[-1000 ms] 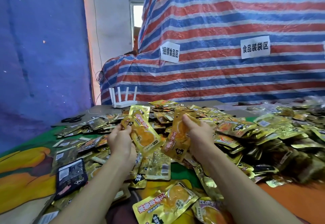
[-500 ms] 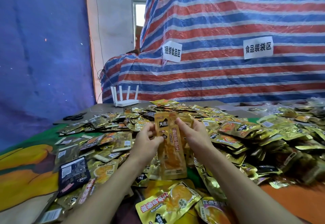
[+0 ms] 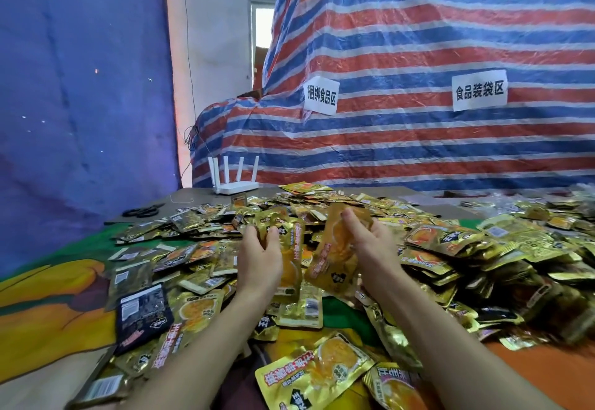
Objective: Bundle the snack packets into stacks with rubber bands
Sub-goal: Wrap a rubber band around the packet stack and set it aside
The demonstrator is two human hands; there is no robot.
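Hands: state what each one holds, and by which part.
Left hand grips a gold packet near its top; right hand pinches an orange packet at its upper edge.

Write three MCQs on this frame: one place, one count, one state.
1. Where is the white router?
A. at the far end of the table, behind the packet pile
B. near right corner
C. near left corner

2. How many white paper signs hang on the striped tarp?
A. one
B. two
C. four

3. What is the right grip doing?
A. lying flat, empty
B. curled on nothing
C. holding an orange packet

Key:
1 A: it stands beyond the pile, in front of the tarp.
2 B: one sign sits left, one right.
3 C: its fingers curl round the packet, above the pile.
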